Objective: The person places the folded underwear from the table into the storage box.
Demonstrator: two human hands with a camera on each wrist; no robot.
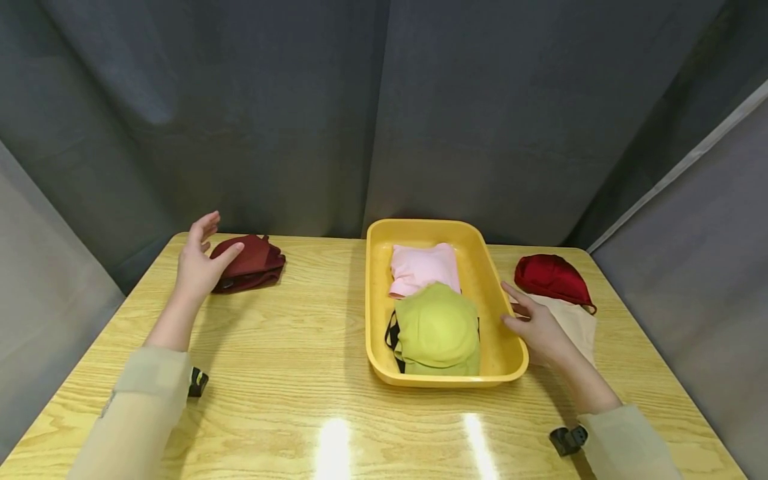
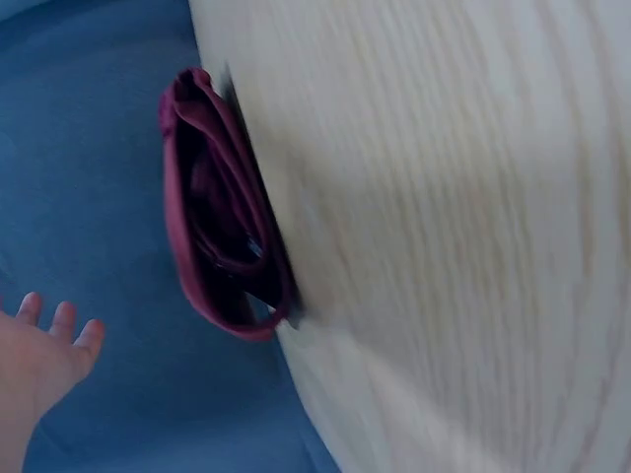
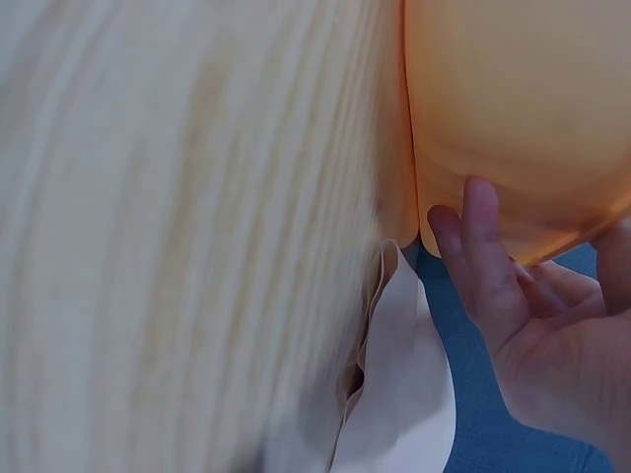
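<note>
A folded maroon garment (image 1: 251, 264), shaped like a bra cup with its band tucked in, lies at the table's back left. My left hand (image 1: 201, 260) is raised beside it, thumb and fingers spread, with the thumb overlapping it in the head view. The left wrist view shows the garment's open fold (image 2: 222, 197) and a gap between it and the fingers. My right hand (image 1: 540, 327) is at the right side of a yellow plastic bin (image 1: 375, 300), fingers extended. In the right wrist view its fingertips (image 3: 480, 192) are right at the bin's wall.
Inside the bin lie a folded pink garment (image 1: 425, 268) and a yellow-green cup-shaped one (image 1: 438, 327) with black straps beside it. Right of the bin are a shiny red bra (image 1: 553, 277) and a beige folded cloth (image 1: 579, 323). Grey curtains (image 1: 288, 120) enclose the table.
</note>
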